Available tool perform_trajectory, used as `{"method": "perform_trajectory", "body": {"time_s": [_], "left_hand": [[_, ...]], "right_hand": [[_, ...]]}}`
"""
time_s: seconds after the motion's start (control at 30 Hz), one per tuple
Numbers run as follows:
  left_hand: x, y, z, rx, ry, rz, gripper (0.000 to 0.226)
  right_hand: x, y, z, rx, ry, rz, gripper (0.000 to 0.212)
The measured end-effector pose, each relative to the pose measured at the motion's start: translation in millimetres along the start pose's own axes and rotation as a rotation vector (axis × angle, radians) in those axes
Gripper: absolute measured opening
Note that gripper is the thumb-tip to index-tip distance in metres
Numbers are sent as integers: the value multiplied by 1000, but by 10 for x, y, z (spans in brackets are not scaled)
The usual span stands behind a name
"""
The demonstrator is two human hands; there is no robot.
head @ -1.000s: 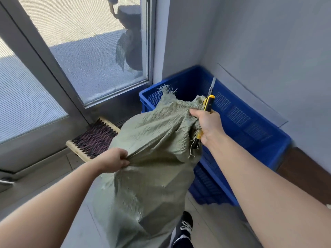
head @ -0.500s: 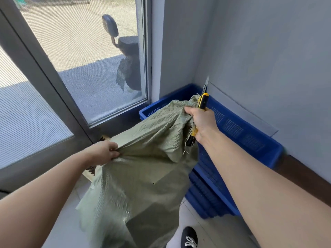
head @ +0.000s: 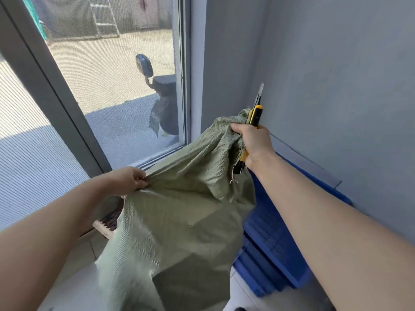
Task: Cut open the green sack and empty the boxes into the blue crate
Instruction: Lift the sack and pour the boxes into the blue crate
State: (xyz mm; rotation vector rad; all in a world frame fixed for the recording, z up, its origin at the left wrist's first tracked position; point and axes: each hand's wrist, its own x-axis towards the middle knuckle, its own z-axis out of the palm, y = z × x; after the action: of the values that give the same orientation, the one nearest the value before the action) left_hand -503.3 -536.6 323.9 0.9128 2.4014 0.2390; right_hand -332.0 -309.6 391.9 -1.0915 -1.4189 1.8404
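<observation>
A pale tiled floor (head: pixel 74 265) meets a grey wall (head: pixel 336 86) and a glass door (head: pixel 123 86) in a corner. Since half a second ago both hands have risen, hauling the green sack (head: pixel 179 221) higher. The right hand (head: pixel 254 142) clenches its bunched corner together with a yellow utility knife (head: pixel 256 115), blade up above the grip. The left hand (head: pixel 129 180) pinches a fold, lower and left of that grip. The blue crate (head: pixel 276 243) sits below the right-hand grip, largely hidden by sack and forearm. A slatted mat (head: pixel 110 223) peeks out under the left grip, and a scooter (head: pixel 164 97) stands outside.

Two bare forearms (head: pixel 325 232), possibly a dark shoe tip (head: pixel 239 309)
</observation>
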Motion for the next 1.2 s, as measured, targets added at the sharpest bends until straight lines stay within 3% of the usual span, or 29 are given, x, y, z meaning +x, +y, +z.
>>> {"method": "perform_trajectory", "body": {"time_s": [0.07,0.3,0.83,1.0,1.13,1.2], "left_hand": [[-35,125,-129,-2,24,13,14],[32,536,-319,4,116,69,14],[793,1632,-305,-100,229,183,15],[1200,1918,-248,-152,208,180,27],[1466,2158,-169,-181,190,183,26],[1603,2311,-151,-232,189,194,26]], "right_hand": [[-4,-141,-34,3,22,-19,38],[112,-371,-335,21,113,-73,23],[1084,-240,-1230,-8,350,88,11],[1613,-24,-1512,-107,291,263,30],[2032,285,-1650,-203,269,383,56],[2192,404,-1695,-238,247,414,58]]}}
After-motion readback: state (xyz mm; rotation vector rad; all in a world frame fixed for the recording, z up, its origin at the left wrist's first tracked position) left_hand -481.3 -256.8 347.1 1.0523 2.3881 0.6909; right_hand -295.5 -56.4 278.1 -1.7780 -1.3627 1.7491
